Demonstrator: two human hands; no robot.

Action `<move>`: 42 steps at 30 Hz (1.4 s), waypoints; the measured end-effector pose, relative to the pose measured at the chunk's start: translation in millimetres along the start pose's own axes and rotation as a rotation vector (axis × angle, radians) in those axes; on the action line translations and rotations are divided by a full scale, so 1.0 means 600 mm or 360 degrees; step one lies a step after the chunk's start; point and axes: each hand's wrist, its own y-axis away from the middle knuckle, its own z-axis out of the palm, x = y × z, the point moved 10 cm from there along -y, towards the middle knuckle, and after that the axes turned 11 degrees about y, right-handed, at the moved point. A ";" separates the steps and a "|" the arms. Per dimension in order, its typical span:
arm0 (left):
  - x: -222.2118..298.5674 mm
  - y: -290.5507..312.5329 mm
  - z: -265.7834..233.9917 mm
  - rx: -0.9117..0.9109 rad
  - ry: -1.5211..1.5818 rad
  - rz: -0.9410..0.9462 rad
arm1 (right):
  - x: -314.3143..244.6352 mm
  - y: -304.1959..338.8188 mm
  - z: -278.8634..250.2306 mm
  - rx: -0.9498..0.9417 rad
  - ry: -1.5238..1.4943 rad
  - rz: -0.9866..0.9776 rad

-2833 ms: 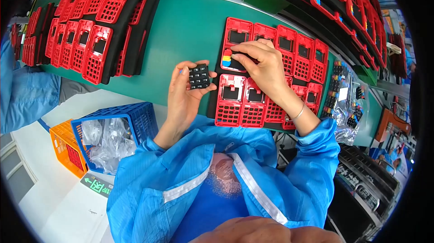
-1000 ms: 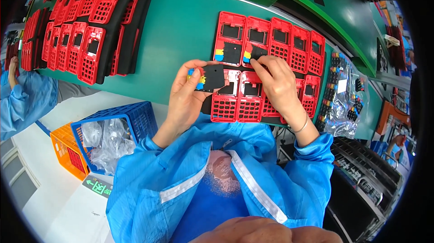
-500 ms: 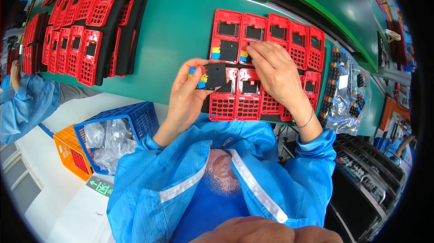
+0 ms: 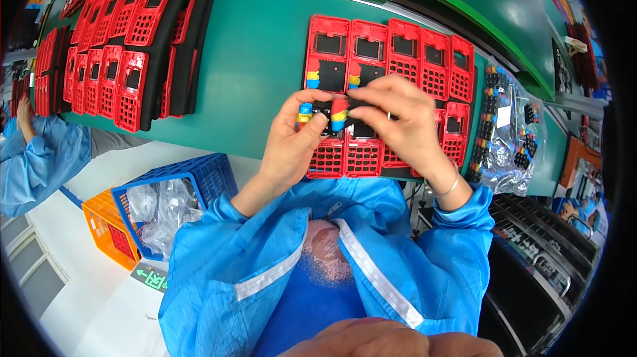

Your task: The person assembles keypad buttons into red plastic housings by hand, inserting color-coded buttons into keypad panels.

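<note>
In front of me, my left hand (image 4: 282, 148) is closed on a black rubber keypad (image 4: 305, 111) with blue and yellow keys at its edge. Fingertips of my right hand (image 4: 408, 118) pinch another keypad (image 4: 339, 115), tilted, with red, yellow and blue keys showing. The two keypads meet or overlap between my hands. Beneath and beyond lie two rows of red handset housings (image 4: 404, 46) with black screen windows. Black keypads (image 4: 333, 76) with coloured keys lie over the lower parts of the two leftmost far-row housings. My hands partly cover the near row.
Racks of red housings (image 4: 131, 81) stand at left on the green table (image 4: 252, 45). A clear bag of keypads (image 4: 511, 138) lies at right. Blue (image 4: 215, 174) and orange (image 4: 99, 224) crates sit lower left. A green ledge (image 4: 451, 45) runs along the back. A co-worker's sleeve (image 4: 50, 151) shows far left.
My right hand has left the second far-row housing and come back toward my left hand. It now pinches a keypad there. A keypad lies flat over that housing.
</note>
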 end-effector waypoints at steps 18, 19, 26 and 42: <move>-0.018 -0.006 -0.001 0.0034 -0.0016 -0.0180 | 0.133 0.004 -0.077 0.0276 0.0820 0.0096; -0.018 -0.006 -0.001 0.0047 -0.0018 -0.0170 | 0.133 0.005 -0.077 0.0292 0.0864 0.0077; -0.016 -0.007 0.006 0.0055 0.0044 -0.0155 | 0.123 0.010 -0.077 0.0399 0.0994 -0.0009; -0.018 -0.009 0.017 0.0110 0.0050 -0.0214 | 0.089 0.023 -0.071 0.0401 0.1167 -0.0297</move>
